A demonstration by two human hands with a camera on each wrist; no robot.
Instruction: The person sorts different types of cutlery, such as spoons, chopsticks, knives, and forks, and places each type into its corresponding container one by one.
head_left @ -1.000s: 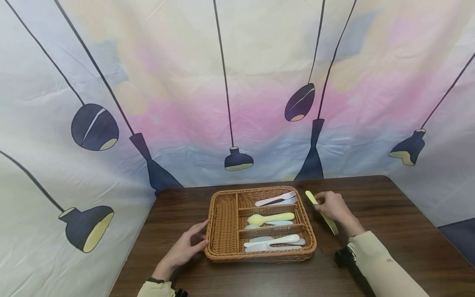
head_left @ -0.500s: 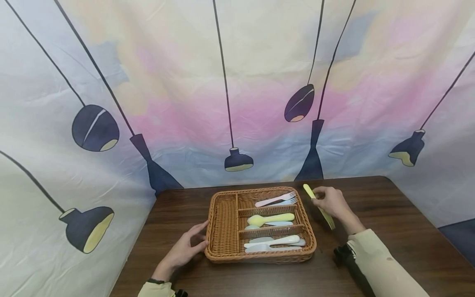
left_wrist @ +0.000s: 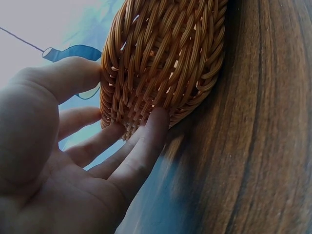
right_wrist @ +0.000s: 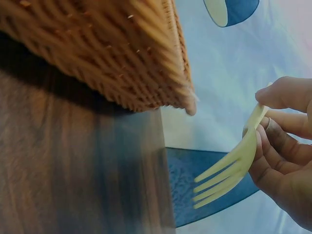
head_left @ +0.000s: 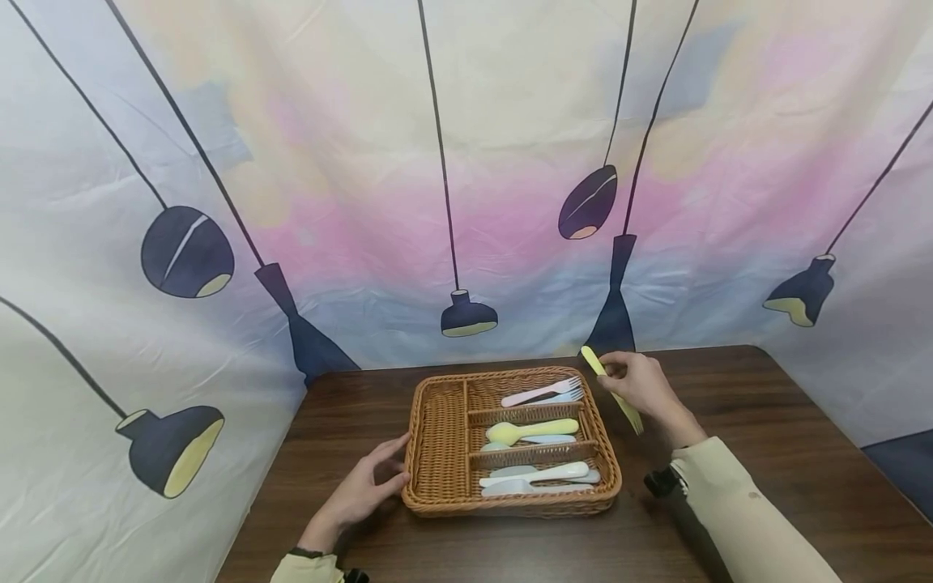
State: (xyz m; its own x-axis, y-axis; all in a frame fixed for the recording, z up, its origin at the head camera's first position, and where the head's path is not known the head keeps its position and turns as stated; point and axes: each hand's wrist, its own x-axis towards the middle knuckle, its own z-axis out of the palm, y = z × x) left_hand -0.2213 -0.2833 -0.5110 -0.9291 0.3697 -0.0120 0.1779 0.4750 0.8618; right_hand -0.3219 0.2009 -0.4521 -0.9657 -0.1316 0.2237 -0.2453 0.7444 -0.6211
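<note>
Between thumb and fingers my right hand [head_left: 641, 384] pinches a yellow fork [right_wrist: 233, 163], just off the right side of a wicker cutlery basket [head_left: 440, 508]. The fork's tines point back toward me and its handle end points to the far left. My left hand [head_left: 364, 484] touches the basket's left side with extended fingers; in the left wrist view the fingertips lie against the weave. Inside the basket, a pink fork [head_left: 535, 393] lies with a blue one in the far compartment. A yellow spoon [head_left: 532, 429] tops the middle one, and white and pale knives [head_left: 535, 474] lie in the near one.
The basket's long left compartment [head_left: 441, 437] shows bare weave. Thin wicker dividers [head_left: 532, 453] part the right side. A dark wooden table [head_left: 758, 453] carries it all, and a cloth with printed lamps [head_left: 466, 202] hangs behind the table's far edge.
My right hand has carried the yellow fork leftward and away from me, toward the basket's far right corner. The left hand and the basket have stayed in place.
</note>
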